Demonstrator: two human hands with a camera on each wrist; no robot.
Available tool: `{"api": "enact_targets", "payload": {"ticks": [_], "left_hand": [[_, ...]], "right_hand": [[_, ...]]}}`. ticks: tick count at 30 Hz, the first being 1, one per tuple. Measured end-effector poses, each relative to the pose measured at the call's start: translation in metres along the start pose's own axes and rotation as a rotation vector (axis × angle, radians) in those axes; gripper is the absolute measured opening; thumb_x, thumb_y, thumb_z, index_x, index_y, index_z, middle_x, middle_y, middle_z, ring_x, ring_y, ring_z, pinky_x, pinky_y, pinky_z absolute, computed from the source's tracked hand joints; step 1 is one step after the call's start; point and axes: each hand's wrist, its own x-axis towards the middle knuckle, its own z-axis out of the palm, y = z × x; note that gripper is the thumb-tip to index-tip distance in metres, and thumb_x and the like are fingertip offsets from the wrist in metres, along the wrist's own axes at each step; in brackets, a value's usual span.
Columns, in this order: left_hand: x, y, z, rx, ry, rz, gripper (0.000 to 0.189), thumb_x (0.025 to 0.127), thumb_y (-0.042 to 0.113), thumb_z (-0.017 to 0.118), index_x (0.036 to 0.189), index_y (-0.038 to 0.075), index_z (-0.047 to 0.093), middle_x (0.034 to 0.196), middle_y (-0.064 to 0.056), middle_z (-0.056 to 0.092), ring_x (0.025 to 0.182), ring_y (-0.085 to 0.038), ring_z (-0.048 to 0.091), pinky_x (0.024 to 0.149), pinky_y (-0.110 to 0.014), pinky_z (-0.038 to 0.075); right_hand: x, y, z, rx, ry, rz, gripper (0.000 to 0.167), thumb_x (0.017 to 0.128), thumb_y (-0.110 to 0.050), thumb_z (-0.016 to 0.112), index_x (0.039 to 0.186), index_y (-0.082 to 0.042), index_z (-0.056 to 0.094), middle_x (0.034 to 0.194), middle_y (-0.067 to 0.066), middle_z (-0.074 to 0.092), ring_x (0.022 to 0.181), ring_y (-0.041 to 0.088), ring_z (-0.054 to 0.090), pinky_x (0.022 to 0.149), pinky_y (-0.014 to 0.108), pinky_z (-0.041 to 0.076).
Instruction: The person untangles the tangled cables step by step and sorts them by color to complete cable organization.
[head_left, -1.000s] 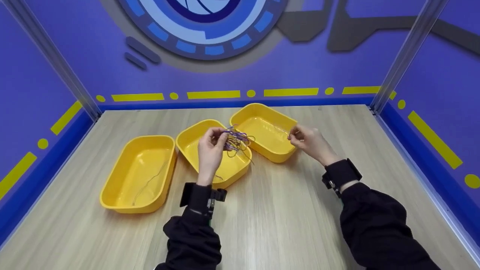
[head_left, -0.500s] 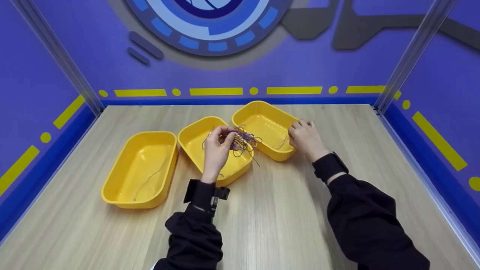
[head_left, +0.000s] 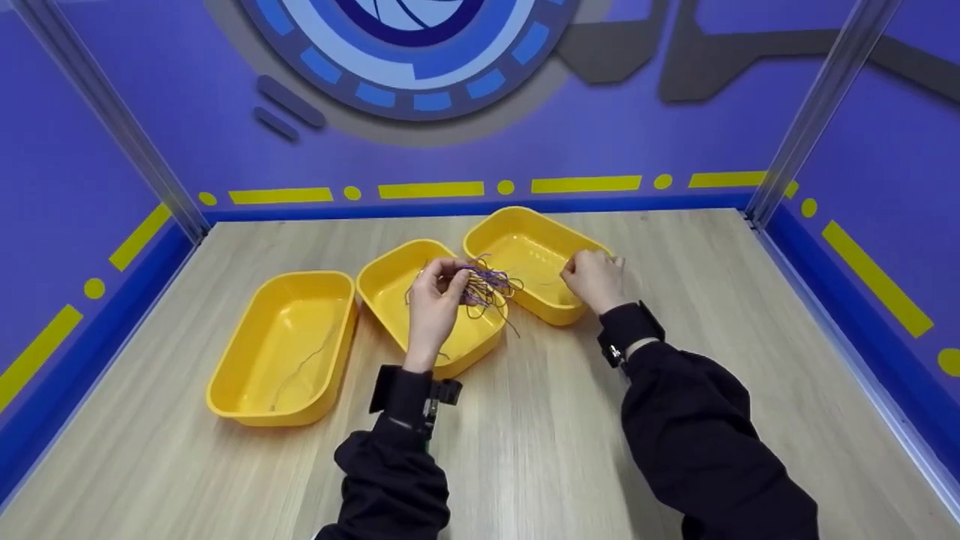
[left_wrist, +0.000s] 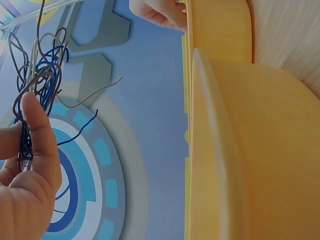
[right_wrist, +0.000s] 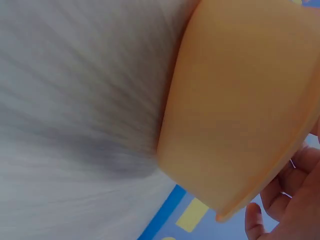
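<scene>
My left hand [head_left: 435,307] pinches a tangled bundle of thin wires [head_left: 489,283] between thumb and fingers above the middle yellow bin [head_left: 382,304]. In the left wrist view, blue, brown and pale strands of the wire bundle [left_wrist: 46,75] loop above the fingertips, and two loose ends stick out sideways. My right hand [head_left: 594,279] is at the right side of the right yellow bin [head_left: 517,214], fingers bent over its rim. Its fingertips are hidden by the bin wall in the right wrist view. A faint pale wire [head_left: 546,283] shows inside that bin, beside the hand.
A third yellow bin [head_left: 225,375] stands at the left with one thin pale wire [head_left: 300,367] in it. The middle bin stands close between the other two on the wooden table [head_left: 540,450]. Blue printed panels [head_left: 420,165] enclose the back and sides.
My right hand has turned over, fingers downward, and moved slightly left and lower at the right bin. My left hand has shifted a little right with the wire bundle.
</scene>
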Motion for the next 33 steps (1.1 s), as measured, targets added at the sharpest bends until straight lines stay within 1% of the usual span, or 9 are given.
{"api": "enact_targets", "payload": {"ticks": [5,12,14,18,20,23,27,30,33], "left_hand": [[-0.001,-0.001,-0.001,-0.013,0.001,-0.003,0.013,0.102,-0.004,0.059,0.109,-0.014,0.062,0.1,-0.023,0.064,0.073,-0.006,0.062,0.062,-0.021,0.061],[-0.001,0.0,0.001,-0.032,-0.003,-0.015,0.013,0.101,-0.005,0.059,0.109,-0.014,0.062,0.101,-0.024,0.065,0.072,-0.006,0.063,0.063,-0.023,0.062],[-0.001,0.001,0.003,-0.039,-0.016,-0.018,0.014,0.102,-0.004,0.059,0.11,-0.015,0.063,0.102,-0.025,0.066,0.072,-0.005,0.063,0.063,-0.023,0.062],[-0.003,0.006,0.005,-0.069,-0.046,-0.04,0.016,0.102,-0.004,0.06,0.112,-0.015,0.062,0.104,-0.026,0.067,0.072,-0.007,0.064,0.064,-0.024,0.063],[-0.003,0.008,0.008,-0.079,-0.065,-0.049,0.016,0.101,-0.004,0.06,0.113,-0.016,0.062,0.104,-0.026,0.067,0.073,-0.007,0.065,0.064,-0.024,0.063],[-0.004,0.012,0.011,-0.098,-0.103,-0.048,0.017,0.101,-0.005,0.06,0.114,-0.016,0.062,0.105,-0.027,0.067,0.076,-0.008,0.066,0.066,-0.025,0.063],[-0.007,0.018,0.016,-0.118,-0.156,-0.023,0.019,0.1,-0.006,0.062,0.116,-0.016,0.061,0.109,-0.029,0.066,0.081,-0.009,0.067,0.07,-0.026,0.064],[-0.012,0.023,0.02,-0.133,-0.195,0.009,0.019,0.099,-0.007,0.062,0.116,-0.016,0.06,0.113,-0.029,0.065,0.088,-0.012,0.068,0.074,-0.028,0.065],[-0.018,0.028,0.024,-0.143,-0.23,0.047,0.018,0.099,-0.008,0.062,0.115,-0.015,0.059,0.114,-0.03,0.064,0.095,-0.021,0.07,0.078,-0.029,0.065]], "right_hand": [[-0.003,-0.004,-0.001,0.022,-0.014,-0.01,0.015,0.096,-0.012,0.071,0.091,0.0,0.077,0.096,0.019,0.076,0.108,0.045,0.063,0.109,0.066,0.03],[-0.011,-0.01,-0.006,0.107,0.055,-0.049,0.015,0.097,-0.013,0.07,0.097,0.001,0.076,0.097,0.018,0.076,0.106,0.043,0.064,0.102,0.062,0.037],[-0.016,-0.014,-0.009,0.175,0.09,-0.072,0.016,0.098,-0.013,0.069,0.1,0.002,0.075,0.098,0.019,0.075,0.102,0.041,0.065,0.098,0.058,0.043],[-0.031,-0.026,-0.016,0.365,0.177,-0.157,0.019,0.103,-0.012,0.064,0.102,0.004,0.073,0.094,0.019,0.072,0.088,0.033,0.065,0.08,0.041,0.051],[-0.041,-0.033,-0.021,0.458,0.213,-0.209,0.02,0.105,-0.011,0.061,0.102,0.006,0.072,0.09,0.019,0.071,0.081,0.03,0.063,0.073,0.032,0.049],[-0.057,-0.042,-0.03,0.561,0.242,-0.27,0.022,0.107,-0.009,0.056,0.103,0.006,0.072,0.087,0.018,0.07,0.079,0.029,0.064,0.07,0.024,0.047],[-0.077,-0.051,-0.043,0.639,0.209,-0.316,0.025,0.109,-0.008,0.05,0.115,0.006,0.07,0.094,0.019,0.072,0.088,0.033,0.068,0.077,0.022,0.053],[-0.091,-0.053,-0.049,0.702,0.135,-0.321,0.03,0.11,-0.013,0.051,0.131,0.005,0.063,0.11,0.021,0.072,0.098,0.034,0.068,0.081,0.022,0.055],[-0.102,-0.054,-0.052,0.785,0.05,-0.295,0.04,0.107,-0.014,0.056,0.144,0.003,0.053,0.126,0.023,0.067,0.109,0.034,0.066,0.083,0.019,0.055]]}}
